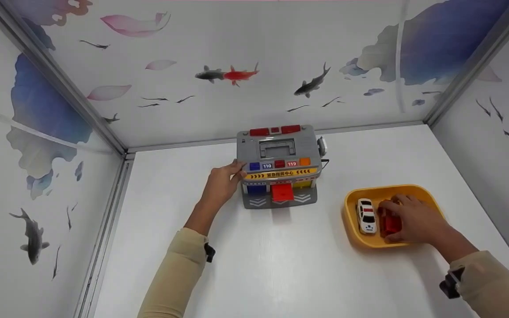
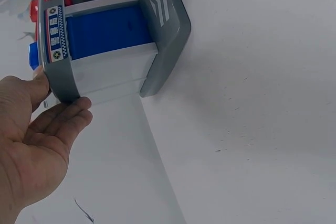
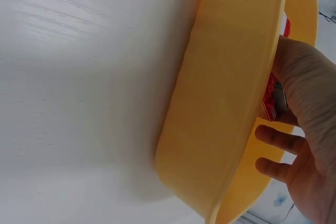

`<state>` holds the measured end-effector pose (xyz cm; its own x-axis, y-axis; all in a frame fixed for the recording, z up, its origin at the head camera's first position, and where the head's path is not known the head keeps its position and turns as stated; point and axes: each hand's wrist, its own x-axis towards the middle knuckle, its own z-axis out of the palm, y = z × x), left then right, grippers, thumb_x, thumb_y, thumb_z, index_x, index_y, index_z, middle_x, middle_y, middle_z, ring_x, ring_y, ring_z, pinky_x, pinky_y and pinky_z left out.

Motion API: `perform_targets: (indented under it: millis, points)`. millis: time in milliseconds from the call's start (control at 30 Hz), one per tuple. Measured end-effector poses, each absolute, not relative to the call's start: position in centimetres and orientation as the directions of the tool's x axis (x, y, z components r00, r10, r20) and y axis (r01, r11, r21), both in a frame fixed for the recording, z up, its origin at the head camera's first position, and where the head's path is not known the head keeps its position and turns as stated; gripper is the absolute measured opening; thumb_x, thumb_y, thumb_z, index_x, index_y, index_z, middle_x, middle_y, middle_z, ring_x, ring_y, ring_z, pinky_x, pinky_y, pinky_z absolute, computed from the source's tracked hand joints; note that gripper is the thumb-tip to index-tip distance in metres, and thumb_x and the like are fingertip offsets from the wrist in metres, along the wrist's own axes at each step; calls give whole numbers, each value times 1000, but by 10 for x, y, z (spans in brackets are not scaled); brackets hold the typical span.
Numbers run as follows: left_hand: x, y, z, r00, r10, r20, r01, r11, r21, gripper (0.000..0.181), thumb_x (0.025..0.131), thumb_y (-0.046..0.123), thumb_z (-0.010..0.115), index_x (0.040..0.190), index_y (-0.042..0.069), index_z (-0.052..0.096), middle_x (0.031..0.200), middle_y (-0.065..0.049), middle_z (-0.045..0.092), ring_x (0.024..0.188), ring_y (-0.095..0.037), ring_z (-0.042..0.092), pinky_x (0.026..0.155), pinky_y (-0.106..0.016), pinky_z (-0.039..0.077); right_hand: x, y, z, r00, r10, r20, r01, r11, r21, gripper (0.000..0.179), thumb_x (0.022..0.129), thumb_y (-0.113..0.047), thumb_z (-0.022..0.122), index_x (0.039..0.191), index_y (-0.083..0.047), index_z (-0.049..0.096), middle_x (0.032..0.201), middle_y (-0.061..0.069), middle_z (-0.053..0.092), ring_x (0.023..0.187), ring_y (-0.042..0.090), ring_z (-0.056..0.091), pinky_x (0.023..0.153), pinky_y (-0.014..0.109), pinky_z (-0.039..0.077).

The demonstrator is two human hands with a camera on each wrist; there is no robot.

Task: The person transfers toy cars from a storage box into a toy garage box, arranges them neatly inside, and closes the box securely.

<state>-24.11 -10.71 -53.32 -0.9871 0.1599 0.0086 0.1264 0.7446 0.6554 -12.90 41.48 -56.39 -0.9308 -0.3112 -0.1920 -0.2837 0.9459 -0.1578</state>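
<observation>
A grey toy garage (image 1: 276, 148) stands near the back wall, its middle red door (image 1: 282, 192) swung outward and its blue door (image 2: 110, 31) down. My left hand (image 1: 222, 182) pinches the left edge of its roof, thumb on one side and fingers beneath in the left wrist view. Inside the yellow tray (image 1: 352, 235), my right hand (image 1: 418, 218) holds a red toy vehicle (image 1: 392, 224) between thumb and fingers. Its exact kind is hidden by the hand. Beside it lies a white toy police car (image 1: 366, 216) with a red stripe.
Both garage and tray stand on a white table (image 1: 272, 265). Behind it rises a white panel (image 1: 276, 101) painted with fish and petals, and more panels close off the left and right sides. A thin black piece (image 1: 325, 163) sticks out on the garage's right.
</observation>
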Motion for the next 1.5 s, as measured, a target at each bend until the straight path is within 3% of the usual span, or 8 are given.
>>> perform_targets:
  millis: [233, 633, 933, 1267, 1500]
  points:
    - [-242, -106, -534, -987, 159, -3, 118, 748, 653, 45, 110, 34, 68, 153, 22, 66, 164, -9, 56, 153, -30, 57, 125, -46, 50, -128, 417, -564, -932, -307, -192, -274, 944, -183, 86, 76, -48, 102, 145, -15, 65, 138, 24, 60, 119, 43, 57, 100, 68, 60]
    - [-241, -106, -534, -987, 164, 0, 124, 746, 654, 43, 111, 32, 68, 153, 21, 67, 163, -9, 57, 153, -29, 57, 125, -45, 50, -129, 416, -548, -930, -326, -171, -282, 929, -238, 85, 77, -45, 102, 147, -15, 64, 148, 26, 56, 130, 48, 56, 102, 71, 60]
    - [-242, -107, -535, -986, 165, 5, 131, 758, 639, 43, 111, 33, 67, 153, 21, 67, 162, -10, 57, 152, -30, 58, 124, -46, 51, -129, 404, -530, -924, -365, -114, -328, 910, -255, 82, 78, -33, 102, 147, -12, 64, 139, 19, 59, 125, 42, 59, 97, 62, 66]
    - [-239, -105, -532, -989, 148, -31, 95, 765, 637, 45, 111, 36, 66, 154, 25, 65, 166, -7, 54, 154, -30, 56, 126, -46, 48, -135, 381, -520, -904, -424, -58, -397, 883, -252, 85, 77, -33, 103, 151, -15, 63, 142, 19, 58, 125, 40, 59, 92, 56, 67]
    - [-240, -105, -530, -989, 146, -28, 95, 763, 640, 45, 111, 36, 67, 154, 24, 65, 165, -8, 55, 154, -29, 57, 125, -46, 50, -140, 366, -516, -902, -424, -76, -390, 879, -273, 88, 79, -36, 102, 154, -16, 62, 149, 23, 54, 128, 44, 60, 94, 59, 68]
